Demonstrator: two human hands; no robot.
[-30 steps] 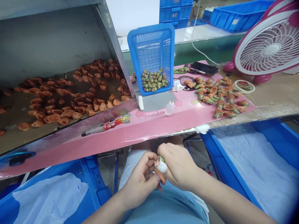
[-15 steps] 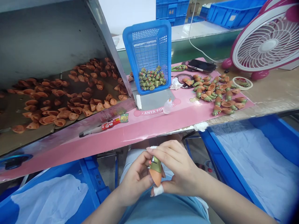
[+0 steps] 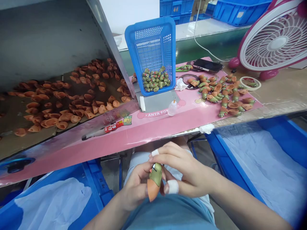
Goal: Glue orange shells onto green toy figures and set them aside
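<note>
Where the seated person works, a long workbench point(image 3: 283, 89) crosses the view, topped by a pink cardboard sheet point(image 3: 153, 137). On the left, a grey metal shelf point(image 3: 52, 38) holds a heap of orange cone-shaped pieces point(image 3: 72, 108), while blue bins lined with white plastic point(image 3: 263, 166) stand on either side of the person's lap. A pink-and-white desk fan point(image 3: 273, 41) sits at the far right of the bench. Upright on the sheet, a blue mesh basket point(image 3: 150, 41) holds a pile of green-and-orange figures point(image 3: 155, 81), with more lying loose to its right point(image 3: 223, 92) (a phone point(image 3: 207, 65) and a small plastic glue bottle point(image 3: 172, 108) sit close by). Above the lap, the left hand point(image 3: 135, 188) is closed on a single green-and-orange figure point(image 3: 154, 182), pinching it between thumb and fingers, green end up and slightly tilted. The right hand point(image 3: 184, 169) curves half-open just beside it, white tape point(image 3: 173, 187) wrapped around one finger; whether it touches the figure, I cannot tell.
</note>
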